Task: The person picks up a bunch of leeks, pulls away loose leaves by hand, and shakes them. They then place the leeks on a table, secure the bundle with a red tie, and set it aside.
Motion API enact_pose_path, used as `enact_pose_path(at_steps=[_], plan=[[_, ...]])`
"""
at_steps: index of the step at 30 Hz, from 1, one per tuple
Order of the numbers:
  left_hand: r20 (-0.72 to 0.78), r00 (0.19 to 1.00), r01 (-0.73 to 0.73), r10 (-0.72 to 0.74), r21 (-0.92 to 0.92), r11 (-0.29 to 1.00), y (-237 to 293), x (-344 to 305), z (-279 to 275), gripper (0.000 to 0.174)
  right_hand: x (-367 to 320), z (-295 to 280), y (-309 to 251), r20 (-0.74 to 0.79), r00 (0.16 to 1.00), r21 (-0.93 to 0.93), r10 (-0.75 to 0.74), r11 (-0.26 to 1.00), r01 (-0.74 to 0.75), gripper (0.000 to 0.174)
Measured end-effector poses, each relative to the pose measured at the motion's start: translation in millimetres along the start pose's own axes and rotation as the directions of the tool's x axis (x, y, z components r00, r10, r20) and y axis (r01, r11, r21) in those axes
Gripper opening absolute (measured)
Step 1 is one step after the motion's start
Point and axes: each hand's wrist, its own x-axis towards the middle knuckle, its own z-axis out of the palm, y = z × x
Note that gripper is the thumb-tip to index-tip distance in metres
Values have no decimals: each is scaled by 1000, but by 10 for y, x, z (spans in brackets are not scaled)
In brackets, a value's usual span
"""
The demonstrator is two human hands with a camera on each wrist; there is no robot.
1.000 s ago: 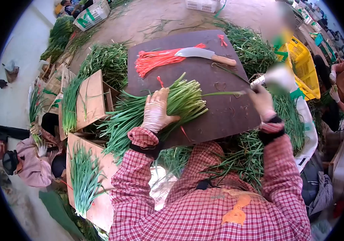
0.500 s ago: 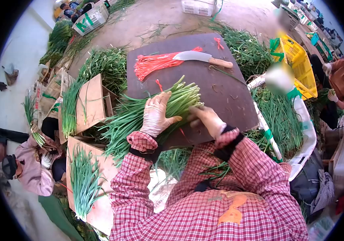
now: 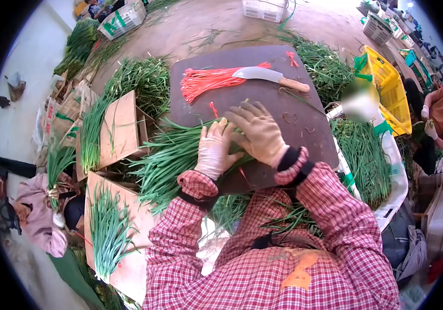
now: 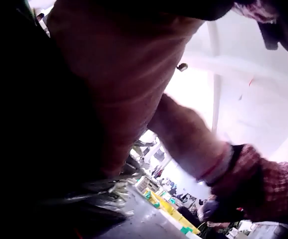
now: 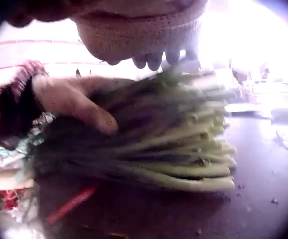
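A thick bunch of chives [image 3: 172, 155] lies across the dark board [image 3: 309, 129], leaves to the left. My gloved left hand [image 3: 214, 150] holds it from above, thumb along the near side. In the right wrist view that thumb [image 5: 101, 119] presses on the stalks and the pale cut ends [image 5: 218, 184] point right. My gloved right hand [image 3: 260, 132] reaches over the stalk ends with its fingers straight and spread, hiding most of them in the head view. A red tie [image 5: 74, 201] pokes out from beneath the bunch. The left wrist view is mostly dark.
Farther up the board, a knife with a wooden handle [image 3: 294, 84] rests partly over a pile of red ties [image 3: 208, 85]. Loose chives [image 3: 363, 160] heap at the right, and another bunch [image 3: 109, 232] lies on a wooden stand at the left. A yellow crate [image 3: 389, 88] stands beyond.
My right hand came in from the right, where it held a single stalk, to the cut ends, then moved up over them with its fingers spread. The left hand stays on the bunch.
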Motion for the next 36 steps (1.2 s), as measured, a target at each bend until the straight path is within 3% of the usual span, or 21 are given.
enact_pose_path(at_steps=[1, 4, 6, 8, 10, 12, 15, 17, 20, 21, 23, 26, 27, 28, 33, 36], plan=[[-31, 999, 11, -9, 38, 999, 50, -90, -78, 94, -36, 197, 97, 121, 992, -36, 25, 999, -21, 49], [-91, 992, 93, -83, 111, 989, 359, -473, -257, 103, -319, 550, 224, 163, 974, -105, 157, 984, -141, 52], [24, 1000, -11, 10, 44, 999, 646, -627, -133, 108, -316, 555, 237, 241, 959, -148, 149, 982, -115, 53], [44, 993, -110, 106, 84, 990, 696, -543, 31, 112, -337, 577, 229, 214, 966, -147, 145, 983, -115, 54], [63, 998, -10, -6, 248, 969, 510, -318, -71, 117, -434, 656, 260, 134, 982, -127, 136, 985, -119, 52], [14, 993, 111, -119, 271, 956, 253, -203, -85, 124, -372, 586, 199, 135, 985, -81, 111, 992, -101, 50], [154, 968, 166, -197, 189, 968, 114, -134, -45, 130, -276, 559, 199, 163, 981, -87, 102, 992, -89, 47], [154, 970, 166, -190, 157, 974, 97, -144, -47, 132, -228, 495, 207, 144, 986, -91, 79, 994, -66, 42], [103, 981, 152, -166, 134, 979, 58, -181, 14, 134, -300, -20, 76, -135, 985, 24, 109, 994, -107, 31], [88, 985, 136, -148, 126, 983, 51, -185, 16, 133, -429, -177, 60, -98, 979, 98, 176, 981, -167, 25], [79, 987, 130, -140, 123, 984, 39, -189, 81, 133, -847, -256, 13, 149, 942, 17, 302, 951, -308, 29], [103, 983, 134, -149, 141, 981, 76, -154, 47, 133, -1088, -106, -282, 408, 785, -48, 467, 869, -492, 45], [101, 982, 146, -162, 144, 979, 59, -168, 35, 132, -1061, -12, -399, 402, 787, -120, 468, 879, -461, 54], [96, 983, 139, -154, 147, 979, 57, -188, 34, 132, -995, 126, -467, 459, 751, -202, 474, 879, -432, 51], [108, 984, 129, -143, 124, 984, 70, -232, 36, 133, -996, 655, -328, 497, 732, -235, 465, 885, -403, 33], [130, 979, 128, -154, 186, 974, 103, -265, 38, 135, -884, 560, -243, 559, 620, -180, 551, 810, -558, 33]])
